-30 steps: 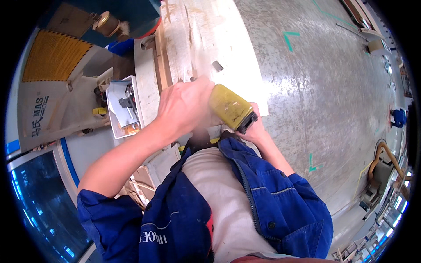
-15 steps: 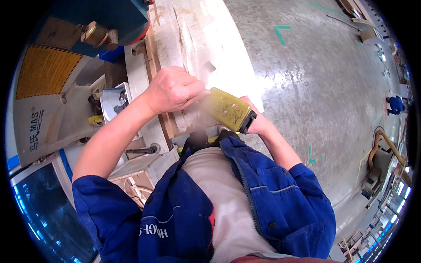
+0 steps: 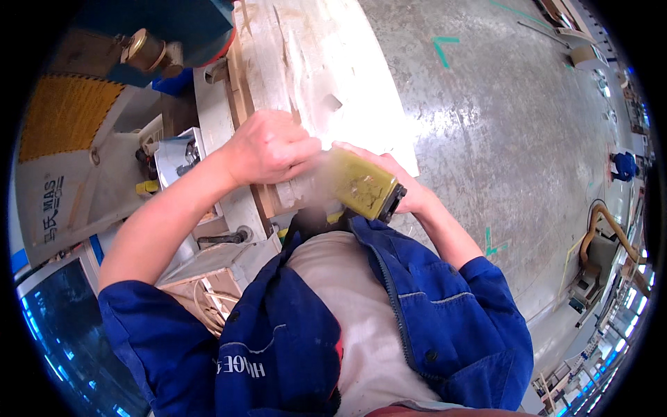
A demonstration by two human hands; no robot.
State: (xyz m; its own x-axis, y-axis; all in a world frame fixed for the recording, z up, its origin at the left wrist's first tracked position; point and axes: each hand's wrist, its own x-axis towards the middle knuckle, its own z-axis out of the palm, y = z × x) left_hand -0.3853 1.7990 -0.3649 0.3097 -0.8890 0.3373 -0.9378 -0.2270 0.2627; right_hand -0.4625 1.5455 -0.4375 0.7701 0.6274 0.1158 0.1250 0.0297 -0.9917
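My right hand (image 3: 405,182) grips a worn, olive-yellow box-shaped thing (image 3: 361,184) with a black clip-like end, from its right and far side. Its exact kind does not show. Fingertips come over the far edge; the rest of the grip is hidden behind it. Close by on the left, my left hand (image 3: 271,147) is closed, thumb and finger pressed together near the box's left end. Whatever may be between those fingers cannot be made out, and a hazy blur lies there. Both hands are above the near end of a pale wooden board stack (image 3: 306,62).
At the upper left stands a dark blue machine (image 3: 201,35) with a brass-coloured fitting (image 3: 147,52). A white bin (image 3: 179,163) and an open box (image 3: 201,295) sit left of me. On the right, a brown hose (image 3: 594,240) lies on the grey floor (image 3: 479,125); another person (image 3: 624,167) is far off.
The olive-yellow box has turned and dropped slightly toward me. More of my right fingers show over its far edge. My left hand has shifted a little left and stays closed.
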